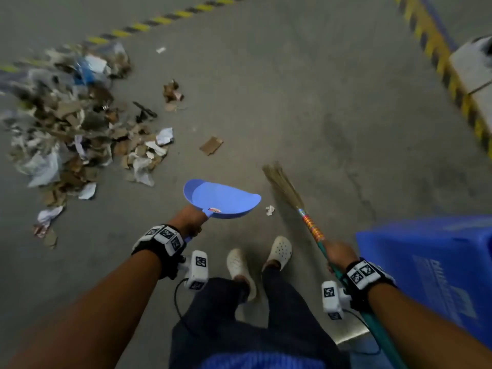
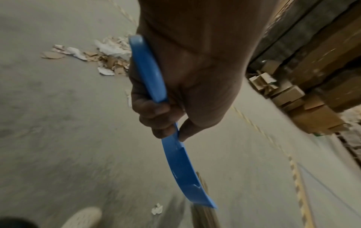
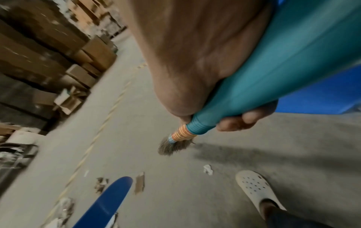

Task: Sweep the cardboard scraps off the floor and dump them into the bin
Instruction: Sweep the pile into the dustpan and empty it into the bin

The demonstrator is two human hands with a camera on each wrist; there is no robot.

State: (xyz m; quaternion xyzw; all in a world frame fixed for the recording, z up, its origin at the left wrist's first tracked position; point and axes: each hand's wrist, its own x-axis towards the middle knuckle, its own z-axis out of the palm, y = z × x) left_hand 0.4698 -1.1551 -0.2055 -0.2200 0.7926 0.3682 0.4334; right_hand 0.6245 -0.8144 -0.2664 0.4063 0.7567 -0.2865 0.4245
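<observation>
Left hand [image 1: 189,221] fingers [image 2: 156,118] are curling tight round the handle of the blue dustpan [image 1: 222,199], thumb pinching on top; pan is hanging empty above the floor, centre of head view. Right hand [image 1: 339,255] fingers [image 3: 242,120] are clamping the teal broom [image 1: 310,223] shaft, bristles pointing up-frame, just right of the pan. Cardboard scraps [image 1: 77,129] are lying heaped w/ paper & plastic at left of frame, well apart from both tools; one loose cardboard piece [image 1: 211,145] is sitting between heap and pan. Blue bin [image 1: 436,262] is standing at lower right, beside the right arm. Step looks like approach, nothing collected yet. Next probably calls for stepping toward the heap, setting pan lip flat on floor [image 1: 292,89], sweeping scraps in.
</observation>
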